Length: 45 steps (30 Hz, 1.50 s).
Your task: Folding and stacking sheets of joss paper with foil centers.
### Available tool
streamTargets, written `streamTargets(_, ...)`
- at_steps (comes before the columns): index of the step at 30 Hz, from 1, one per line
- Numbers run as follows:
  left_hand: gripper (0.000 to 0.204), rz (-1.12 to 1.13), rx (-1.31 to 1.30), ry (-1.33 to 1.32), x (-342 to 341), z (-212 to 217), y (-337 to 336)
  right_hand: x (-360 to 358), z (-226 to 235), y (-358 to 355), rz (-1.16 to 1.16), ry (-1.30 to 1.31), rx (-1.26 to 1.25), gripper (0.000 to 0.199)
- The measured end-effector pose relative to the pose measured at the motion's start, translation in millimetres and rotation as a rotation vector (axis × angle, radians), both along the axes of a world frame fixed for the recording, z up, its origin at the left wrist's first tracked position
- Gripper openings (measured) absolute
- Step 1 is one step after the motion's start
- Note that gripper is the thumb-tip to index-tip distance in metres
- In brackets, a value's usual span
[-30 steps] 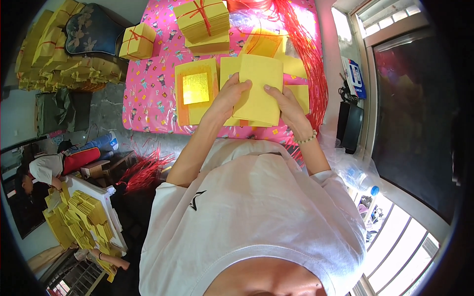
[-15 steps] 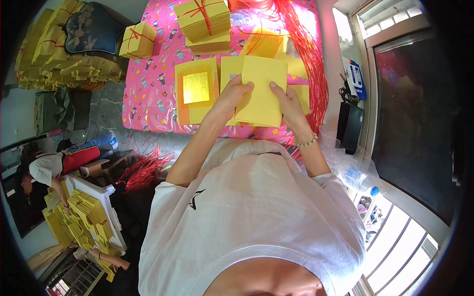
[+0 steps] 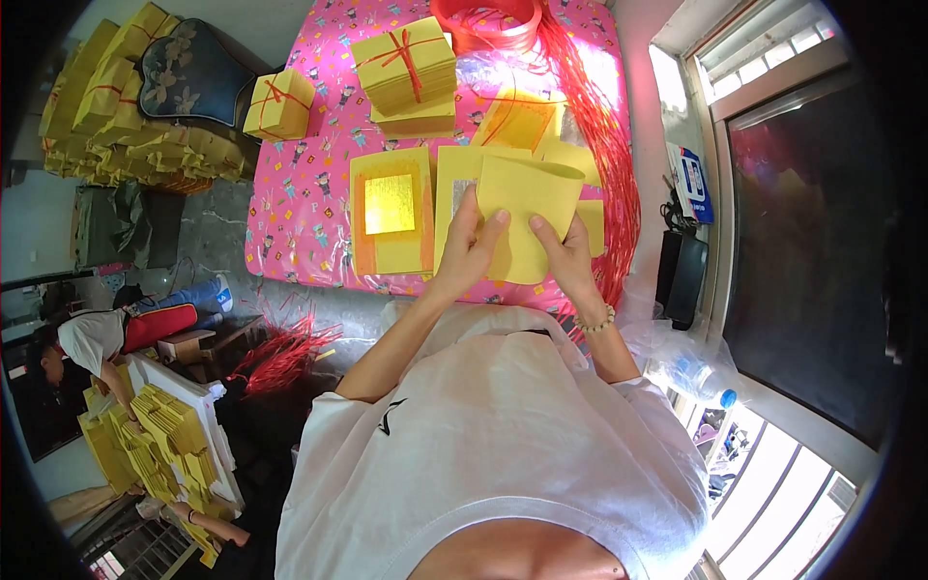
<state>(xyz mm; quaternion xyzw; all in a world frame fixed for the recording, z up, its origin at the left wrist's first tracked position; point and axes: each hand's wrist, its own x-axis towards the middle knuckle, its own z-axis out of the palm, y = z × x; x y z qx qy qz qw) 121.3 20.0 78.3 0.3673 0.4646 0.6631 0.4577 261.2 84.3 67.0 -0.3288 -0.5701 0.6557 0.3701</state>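
Note:
Both hands grip a thin wad of yellow paper sheets [image 3: 527,208], bowed so that its top edge curls over. My left hand [image 3: 469,242] pinches the left side with its thumb on the front; my right hand [image 3: 570,256], with a beaded bracelet at the wrist, pinches the right side the same way. Beneath and behind the wad lies more yellow paper [image 3: 498,152], a strip of silver showing beside my left fingers. Left of it rests a yellow stack with an orange border, topped by a shiny gold foil square [image 3: 390,205].
A pink patterned table cover [image 3: 300,217] carries tied yellow bundles [image 3: 406,72], a red ring-shaped roll [image 3: 488,29] and long red strands [image 3: 609,164]. A window [image 3: 812,261] borders the right. At lower left, other people's hands handle yellow paper [image 3: 169,416] on a white table.
The wad was nearly flat and is now bowed, its top edge curling. My view has shifted slightly, so the table appears lower. Both hands keep their hold.

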Motion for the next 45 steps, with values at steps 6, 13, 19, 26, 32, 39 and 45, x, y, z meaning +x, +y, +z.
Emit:
streamTargets(6,0.034,0.048,-0.016,0.086,4.0,4.7,-3.3,0.8,5.5,-0.7,-0.062,-0.013,-0.051,0.025)
streamTargets(13,0.032,0.054,-0.078,0.045,-0.5,5.4,-2.1,-9.0,19.2,4.1,-0.149,0.065,-0.119,0.024)
streamTargets(19,0.038,-0.028,-0.183,-0.120,-10.5,-0.5,3.2,-7.3,13.6,15.2,-0.089,-0.105,-0.164,0.024)
streamTargets(26,0.036,-0.051,-0.262,-0.097,-16.2,-11.1,4.8,-5.5,-6.2,31.3,-0.143,-0.044,-0.069,0.026)
streamTargets(32,0.035,-0.062,-0.289,-0.147,-22.3,-9.0,1.1,9.5,-4.5,25.2,0.121,-0.216,-0.220,0.032)
streamTargets(39,0.040,-0.116,-0.387,-0.223,-26.8,-13.5,9.6,13.3,2.0,24.1,0.210,-0.307,-0.301,0.031)
streamTargets(45,0.037,-0.107,-0.418,-0.215,-27.7,-22.3,15.6,14.8,-9.1,29.5,0.282,-0.340,-0.303,0.032)
